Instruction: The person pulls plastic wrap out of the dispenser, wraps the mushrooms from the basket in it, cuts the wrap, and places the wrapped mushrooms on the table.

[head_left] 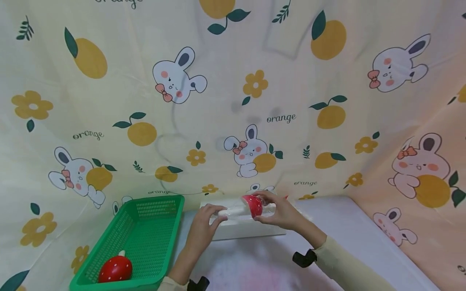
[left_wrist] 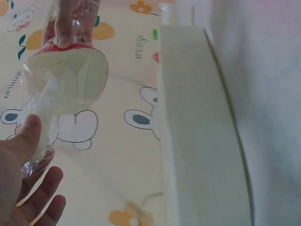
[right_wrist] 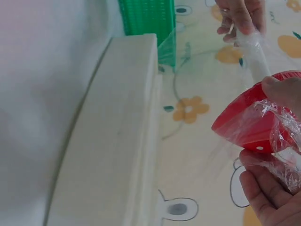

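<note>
Far left: green basket (head_left: 153, 234), with a glossy red mushroom (head_left: 115, 268) lying in its near end; hard-looking shell, likely prone to roll.

Centre: left hand (head_left: 205, 222) pinches the end of a white stem (head_left: 234, 213) between thumb and finger, remaining fingers spread. The stem belongs to a wrapped mushroom, held up between both hands, apart from the white block (head_left: 247, 230) on the counter (head_left: 327, 218). Clear plastic wrap (left_wrist: 33, 75) hangs loose about it; judged slick, liable to slide over the surface and bunch.

Right of centre: red cap (head_left: 255, 206), gripped by the right hand (head_left: 278, 210), thumb and fingers at opposite sides. Estimate: light, fairly stiff; squeezability not determinable. Best hold: cap's broad sides, with the stem as second support; loose film alone would be a poor grip.
</note>
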A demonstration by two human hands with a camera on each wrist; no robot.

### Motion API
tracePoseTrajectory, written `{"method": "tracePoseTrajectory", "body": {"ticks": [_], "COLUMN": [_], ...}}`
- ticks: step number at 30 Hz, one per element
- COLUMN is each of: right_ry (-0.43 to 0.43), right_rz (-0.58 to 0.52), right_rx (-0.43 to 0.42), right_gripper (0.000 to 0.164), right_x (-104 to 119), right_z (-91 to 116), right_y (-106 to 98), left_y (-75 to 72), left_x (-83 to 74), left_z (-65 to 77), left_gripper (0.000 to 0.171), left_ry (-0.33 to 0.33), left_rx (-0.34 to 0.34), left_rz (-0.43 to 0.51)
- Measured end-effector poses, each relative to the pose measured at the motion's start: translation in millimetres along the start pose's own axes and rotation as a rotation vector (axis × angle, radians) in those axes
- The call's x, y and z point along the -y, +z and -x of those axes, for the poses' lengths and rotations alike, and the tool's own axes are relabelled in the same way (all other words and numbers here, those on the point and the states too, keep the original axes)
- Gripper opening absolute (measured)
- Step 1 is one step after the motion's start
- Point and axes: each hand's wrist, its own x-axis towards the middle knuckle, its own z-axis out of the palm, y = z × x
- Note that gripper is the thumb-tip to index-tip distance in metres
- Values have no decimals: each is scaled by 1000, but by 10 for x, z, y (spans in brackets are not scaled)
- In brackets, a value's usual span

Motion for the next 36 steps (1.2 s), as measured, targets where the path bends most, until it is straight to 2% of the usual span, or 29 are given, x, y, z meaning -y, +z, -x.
{"method": "tracePoseTrajectory", "body": {"ticks": [5, 12, 20, 27, 36], "right_ry": [-10, -65, -73, -35, 73], "right_rz": [-21, -4, 21, 15, -26], "right_rx": [-13, -46, -51, 48, 143], "right_gripper": [77, 79, 81, 82, 81], "right_x": [51, 90, 181, 255, 253], "right_z": [-72, -142, -148, 5, 280], "right_y": [-62, -99, -173, -188, -107], "left_y": [-36, -85, -152, -179, -120], "left_x": [-47, -94, -133, -129, -72], "left_z": [-88, -157, -191, -81, 165], "left_gripper": [28, 27, 28, 24, 23], "left_ry": [-29, -63, -33, -79, -49], "left_rx": [-11, -44, -61, -1, 83], "left_rz": [53, 109, 143, 145, 122]}}
